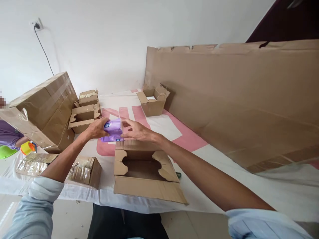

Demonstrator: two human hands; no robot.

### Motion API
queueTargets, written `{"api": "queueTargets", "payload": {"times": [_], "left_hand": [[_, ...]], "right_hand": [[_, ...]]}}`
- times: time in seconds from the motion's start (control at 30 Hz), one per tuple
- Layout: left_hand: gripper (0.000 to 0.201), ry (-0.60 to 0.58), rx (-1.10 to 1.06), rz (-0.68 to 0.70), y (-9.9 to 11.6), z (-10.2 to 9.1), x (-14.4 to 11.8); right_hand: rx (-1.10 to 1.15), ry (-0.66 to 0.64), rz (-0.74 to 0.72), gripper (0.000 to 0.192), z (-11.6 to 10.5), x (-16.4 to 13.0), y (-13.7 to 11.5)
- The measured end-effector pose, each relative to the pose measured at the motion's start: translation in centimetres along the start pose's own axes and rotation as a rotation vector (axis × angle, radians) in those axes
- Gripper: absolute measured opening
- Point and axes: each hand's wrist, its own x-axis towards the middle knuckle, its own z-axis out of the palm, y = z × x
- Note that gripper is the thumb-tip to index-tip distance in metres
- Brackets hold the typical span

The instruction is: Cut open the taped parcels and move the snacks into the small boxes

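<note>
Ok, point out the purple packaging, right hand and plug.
Purple packaging (114, 127): head view, middle of its visible side.
Right hand (138, 130): head view, back of the hand.
Plug (37, 25): head view, its dark body.

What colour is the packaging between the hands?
Purple packaging, with small blue-and-white marks; head view.

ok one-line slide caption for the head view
Left hand and right hand hold purple packaging just beyond an open cardboard box.

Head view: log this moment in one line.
left hand: gripping purple packaging | right hand: at packaging's right end | open carton: nearer the person, flaps spread
</note>
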Motion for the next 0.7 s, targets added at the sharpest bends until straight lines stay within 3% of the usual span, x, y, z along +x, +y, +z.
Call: {"api": "queueTargets", "payload": {"times": [0.1, 0.23, 0.4, 0.53, 0.7], "left_hand": [[0.048, -0.083, 0.129, -0.125, -3.9, -0.8, -0.9], [0.054, -0.163, 0.328, -0.311, -8.8, -2.2, -1.9], [0.062, -0.111, 0.611, -0.494, -11.8, -1.9, -1.9], [0.058, -0.079, 0.767, -0.512, -12.5, -1.6, -0.9], [0.054, -0.050, 0.799, -0.495, -12.8, -0.4, 1.1]], "right_hand": [[-0.279, 0.024, 0.079, 0.045, -3.4, -4.0, 0.1], [-0.237, 0.107, 0.244, 0.055, -6.2, -10.0, 1.4], [-0.060, 0.154, 0.359, 0.076, -4.7, -13.7, 3.9], [-0.006, 0.255, 0.334, 0.065, -3.3, -13.5, 4.7], [0.089, 0.306, 0.272, 0.062, -2.3, -12.0, 4.9]]}}
